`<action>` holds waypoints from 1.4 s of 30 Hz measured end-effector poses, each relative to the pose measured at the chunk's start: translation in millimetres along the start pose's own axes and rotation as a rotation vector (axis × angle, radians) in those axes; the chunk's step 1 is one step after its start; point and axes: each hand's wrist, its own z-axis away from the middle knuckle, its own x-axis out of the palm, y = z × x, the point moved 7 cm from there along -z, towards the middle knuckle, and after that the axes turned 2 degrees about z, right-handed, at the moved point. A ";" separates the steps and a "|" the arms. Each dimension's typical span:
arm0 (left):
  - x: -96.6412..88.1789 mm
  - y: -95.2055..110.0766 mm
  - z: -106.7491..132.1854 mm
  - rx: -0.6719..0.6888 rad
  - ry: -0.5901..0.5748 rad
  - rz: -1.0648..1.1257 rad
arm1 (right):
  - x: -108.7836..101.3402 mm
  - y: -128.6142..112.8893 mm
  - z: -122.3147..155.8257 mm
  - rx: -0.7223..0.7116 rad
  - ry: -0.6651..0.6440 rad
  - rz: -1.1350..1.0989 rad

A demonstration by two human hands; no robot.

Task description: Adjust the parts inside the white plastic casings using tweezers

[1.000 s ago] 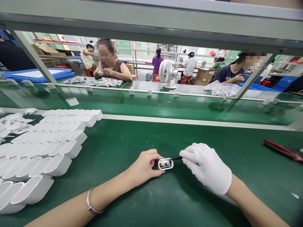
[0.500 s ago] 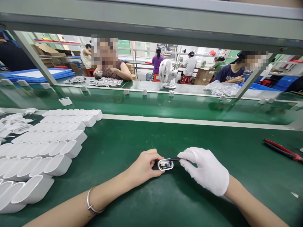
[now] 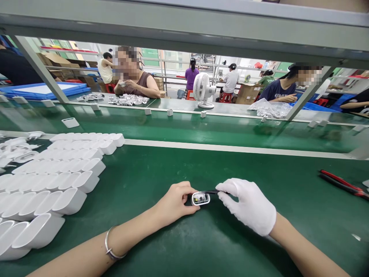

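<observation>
Fingers (image 3: 188,194) of left hand (image 3: 173,202) clamped on white charger shell (image 3: 201,198), gloved right hand (image 3: 249,206) pinching black tool (image 3: 211,192) into it, near table (image 3: 201,246) front edge.

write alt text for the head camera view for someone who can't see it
A person's bare left hand holds a small white open-ended casing on a green work mat while the white-gloved right hand pokes a thin black tool at it. Rows of empty white casings lie at left, red-handled pliers at right, and other workers sit beyond a green conveyor.
</observation>
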 end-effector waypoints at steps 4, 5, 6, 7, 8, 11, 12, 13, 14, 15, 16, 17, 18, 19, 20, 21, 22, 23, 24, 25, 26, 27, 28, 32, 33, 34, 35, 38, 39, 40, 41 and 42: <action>-0.6 0.2 -0.4 0.010 0.004 -0.006 | -5.0 2.1 0.3 0.008 0.054 -0.045; -0.7 0.2 -0.5 0.009 0.003 -0.005 | -4.7 2.5 -0.2 0.012 0.041 -0.039; -0.8 0.1 -0.5 0.005 0.001 -0.003 | -3.7 2.7 -0.8 0.018 0.019 -0.025; -0.8 -0.1 -0.5 0.001 -0.001 0.000 | -2.4 2.9 -1.3 0.023 -0.008 -0.009; -0.7 -0.3 -0.5 -0.004 -0.005 0.003 | -1.1 2.9 -1.8 0.026 -0.033 0.005; -0.8 0.2 -0.5 -0.006 -0.006 0.007 | -1.4 2.8 -2.3 0.032 -0.037 -0.012; -0.9 0.7 -0.5 -0.003 -0.005 0.006 | -2.0 2.8 -2.2 0.033 -0.025 -0.036; -0.9 1.2 -0.5 0.002 -0.003 0.004 | -2.1 2.8 -2.0 0.030 -0.020 -0.059; -0.8 1.7 -0.4 0.006 -0.003 0.001 | -1.4 2.5 -1.7 0.024 -0.022 -0.078; -0.6 2.2 -0.4 0.009 -0.003 -0.003 | -0.2 2.0 -1.4 0.013 -0.033 -0.090; -0.4 2.5 -0.3 0.013 -0.004 -0.006 | 1.6 1.3 -1.1 -0.001 -0.053 -0.098; -0.3 2.8 -0.1 0.016 -0.003 -0.010 | 3.8 0.7 -0.8 -0.015 -0.080 -0.102; -0.2 2.9 0.0 0.018 -0.002 -0.012 | 6.0 0.1 -0.5 -0.030 -0.110 -0.107; -0.2 3.0 0.1 0.020 -0.001 -0.011 | 8.1 -0.6 -0.1 -0.044 -0.140 -0.112; -0.2 3.1 0.1 0.022 0.000 -0.011 | 10.1 -1.0 0.1 -0.053 -0.172 -0.116; -0.3 3.0 0.1 0.024 0.002 -0.011 | 11.5 -1.2 0.3 -0.058 -0.198 -0.114; -0.4 2.8 -0.1 0.023 0.005 -0.012 | 12.2 -1.3 0.3 -0.061 -0.213 -0.102; -0.6 2.3 -0.3 0.019 0.007 -0.013 | 12.2 -1.3 -0.1 -0.062 -0.219 -0.088; -0.7 1.6 -0.6 0.014 0.009 -0.015 | 11.5 -1.0 -0.7 -0.060 -0.214 -0.079; -0.7 1.0 -0.9 0.012 0.011 -0.017 | 11.1 -0.2 -1.4 -0.056 -0.211 -0.088; -0.5 0.8 -1.0 0.017 0.010 -0.018 | 10.6 1.9 -2.4 -0.042 -0.207 -0.120; -0.1 1.1 -1.1 0.029 0.010 -0.020 | 10.1 6.0 -3.7 -0.013 -0.197 -0.175; 0.2 1.6 -1.1 0.045 0.009 -0.024 | 9.8 12.4 -5.2 0.030 -0.182 -0.241; 1.3 1.7 0.2 0.068 0.013 -0.032 | 14.7 54.1 -9.1 0.273 -0.133 -0.308; 1.4 1.5 0.7 0.068 0.012 -0.033 | 17.0 63.6 -9.5 0.315 -0.137 -0.246; 1.7 1.5 1.2 0.073 0.009 -0.036 | 18.9 70.2 -10.2 0.334 -0.144 -0.169; 1.7 1.8 1.9 0.082 0.008 -0.042 | 20.1 73.3 -11.2 0.328 -0.146 -0.093; -0.3 3.2 4.0 0.119 0.041 -0.035 | 16.7 62.4 -14.2 0.242 -0.076 0.026; -1.3 4.2 5.0 0.138 0.058 -0.019 | 14.1 54.0 -13.8 0.224 -0.032 -0.006; -2.5 6.0 6.1 0.165 0.079 -0.001 | 12.5 44.7 -12.4 0.219 0.002 -0.081; -3.5 8.5 7.4 0.196 0.098 0.015 | 13.1 34.8 -10.0 0.225 0.018 -0.192; -4.5 11.4 9.0 0.231 0.117 0.024 | 16.7 23.9 -7.1 0.230 0.005 -0.329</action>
